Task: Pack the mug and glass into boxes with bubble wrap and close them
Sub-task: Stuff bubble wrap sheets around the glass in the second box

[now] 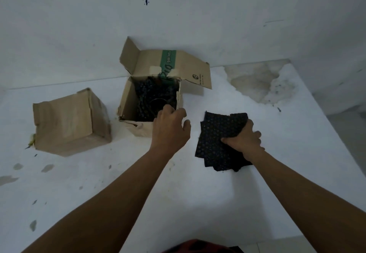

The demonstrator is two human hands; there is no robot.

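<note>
My left hand (171, 126) hooks the open box (128, 98) near rim; right hand (244, 141) clamps black bubble wrap (217, 130) right of it.

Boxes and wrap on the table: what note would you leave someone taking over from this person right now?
Left hand is on the open box's near right corner; grip unclear. Right hand grips a stack of black bubble wrap lying on the table.
Closed box stands at the left, flaps folded shut. The open box is lined with dark wrap; a round rim shows inside, mug or glass unclear.
To do: probably add wrap on top, then close the flaps.
</note>
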